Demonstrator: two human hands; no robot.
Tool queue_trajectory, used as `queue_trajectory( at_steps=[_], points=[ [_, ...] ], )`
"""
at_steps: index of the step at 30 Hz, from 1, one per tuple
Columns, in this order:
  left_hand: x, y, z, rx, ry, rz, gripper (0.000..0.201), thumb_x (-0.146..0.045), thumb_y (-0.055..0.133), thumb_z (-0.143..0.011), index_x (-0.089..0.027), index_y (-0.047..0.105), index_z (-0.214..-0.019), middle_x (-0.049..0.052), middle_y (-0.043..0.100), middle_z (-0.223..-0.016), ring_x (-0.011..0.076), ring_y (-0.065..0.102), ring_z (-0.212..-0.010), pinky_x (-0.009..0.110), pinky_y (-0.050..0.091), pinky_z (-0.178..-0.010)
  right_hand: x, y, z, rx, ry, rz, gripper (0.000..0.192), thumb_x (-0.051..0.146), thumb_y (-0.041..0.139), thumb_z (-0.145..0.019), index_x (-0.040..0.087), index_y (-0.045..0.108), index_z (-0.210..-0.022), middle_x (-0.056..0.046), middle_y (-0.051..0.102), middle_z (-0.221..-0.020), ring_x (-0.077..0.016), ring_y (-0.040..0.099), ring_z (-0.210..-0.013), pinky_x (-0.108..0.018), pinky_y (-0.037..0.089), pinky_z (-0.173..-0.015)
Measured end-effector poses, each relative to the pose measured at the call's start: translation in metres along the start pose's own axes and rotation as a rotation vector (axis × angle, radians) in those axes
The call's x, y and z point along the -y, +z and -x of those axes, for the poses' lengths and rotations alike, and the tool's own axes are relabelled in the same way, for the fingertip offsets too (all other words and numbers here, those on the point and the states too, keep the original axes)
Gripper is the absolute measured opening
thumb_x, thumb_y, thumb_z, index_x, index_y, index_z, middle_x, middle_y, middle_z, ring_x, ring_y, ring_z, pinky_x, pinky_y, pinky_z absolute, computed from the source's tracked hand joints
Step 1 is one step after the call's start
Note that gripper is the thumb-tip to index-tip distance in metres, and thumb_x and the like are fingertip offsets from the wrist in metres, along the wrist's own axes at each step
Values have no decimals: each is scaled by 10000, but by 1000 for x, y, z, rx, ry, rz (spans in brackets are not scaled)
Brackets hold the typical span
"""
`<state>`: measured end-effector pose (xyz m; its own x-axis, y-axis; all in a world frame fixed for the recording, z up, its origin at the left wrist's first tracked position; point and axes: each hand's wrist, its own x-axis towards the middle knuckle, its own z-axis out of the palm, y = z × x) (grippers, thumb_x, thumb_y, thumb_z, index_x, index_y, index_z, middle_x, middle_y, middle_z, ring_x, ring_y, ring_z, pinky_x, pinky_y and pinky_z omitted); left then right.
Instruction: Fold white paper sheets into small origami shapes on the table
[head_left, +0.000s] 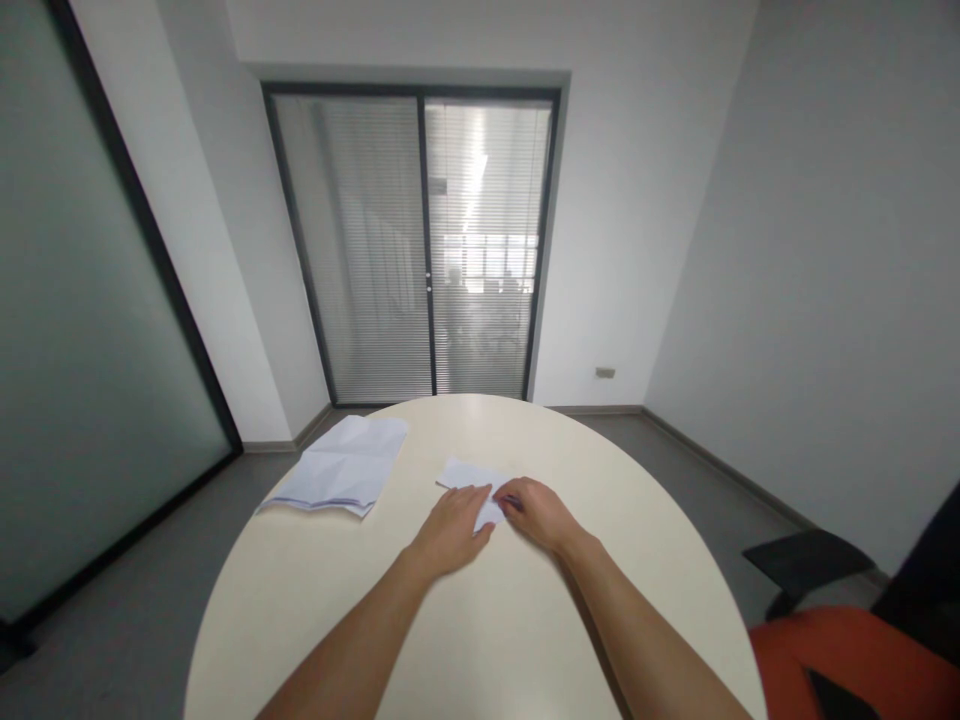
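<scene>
A small folded piece of white paper [466,471] lies on the round cream table [480,640], partly covered by both hands. My left hand [452,522] rests over its near left part, fingers stretched out and thumb apart, pressing on the sheet. At the paper's right side my right hand [538,512] has its fingers curled together, pinching the edge. The fingertips of that hand and the exact fold beneath them are partly hidden. Further left, a stack of creased white sheets [341,465] lies near the table's rim.
An orange chair [847,660] with black armrests [814,560] stands at the right, close to the table. Beyond the far rim is a glass door with blinds [427,250]. A frosted glass panel [90,330] stands on the left.
</scene>
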<state>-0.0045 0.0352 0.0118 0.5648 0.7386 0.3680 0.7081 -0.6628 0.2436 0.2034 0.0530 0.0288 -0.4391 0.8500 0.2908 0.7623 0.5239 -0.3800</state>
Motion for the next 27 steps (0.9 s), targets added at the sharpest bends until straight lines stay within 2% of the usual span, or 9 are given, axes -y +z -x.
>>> queue_trajectory(
  at_steps=[3, 8, 14, 18, 22, 27],
  points=[
    [1, 0, 0, 3, -16, -43, 467, -341, 495, -943, -160, 494, -1374, 131, 558, -1405, 264, 504, -1291, 432, 361, -1118, 2, 0, 0, 17, -41, -8, 309, 216, 495, -896, 222, 735, -1090, -50, 735, -1112, -212, 638, -1049, -305, 449, -956],
    [-1, -1, 1, 15, -73, -92, 456, -360, 482, -943, -173, 537, -1355, 120, 542, -1431, 295, 479, -1312, 493, 334, -1124, 4, 0, 1, 15, -59, -5, 324, 247, 484, -918, 212, 740, -1114, -58, 724, -1167, -218, 618, -1108, -308, 431, -995],
    [0, 0, 1, 42, -108, -108, 484, -379, 461, -947, -190, 514, -1389, 94, 533, -1447, 314, 445, -1332, 504, 302, -1137, 6, -5, 1, -13, 53, 72, 350, 287, 469, -932, 204, 722, -1159, -69, 731, -1144, -225, 633, -1066, -308, 451, -942],
    [-1, -2, 1, 47, -57, -111, 472, -381, 454, -949, -199, 518, -1380, 70, 536, -1441, 316, 433, -1326, 490, 296, -1142, 11, -8, 1, -47, 134, 86, 413, 333, 425, -962, 174, 664, -1259, -106, 714, -1180, -230, 642, -1068, -318, 456, -936],
    [-6, -8, 0, 40, 24, -75, 425, -355, 480, -937, -224, 548, -1336, 69, 559, -1399, 277, 488, -1247, 453, 339, -1115, 18, -1, 1, -32, 65, 33, 495, 374, 337, -1004, 152, 537, -1398, -130, 677, -1247, -237, 629, -1112, -338, 459, -956],
    [-9, -9, -2, 33, 9, -2, 400, -349, 501, -924, -207, 570, -1291, 91, 571, -1357, 255, 480, -1270, 418, 345, -1130, 15, 14, 0, 5, -72, -35, 552, 354, 254, -1019, 84, 403, -1477, -175, 604, -1350, -250, 564, -1239, -393, 427, -1048]
  ],
)
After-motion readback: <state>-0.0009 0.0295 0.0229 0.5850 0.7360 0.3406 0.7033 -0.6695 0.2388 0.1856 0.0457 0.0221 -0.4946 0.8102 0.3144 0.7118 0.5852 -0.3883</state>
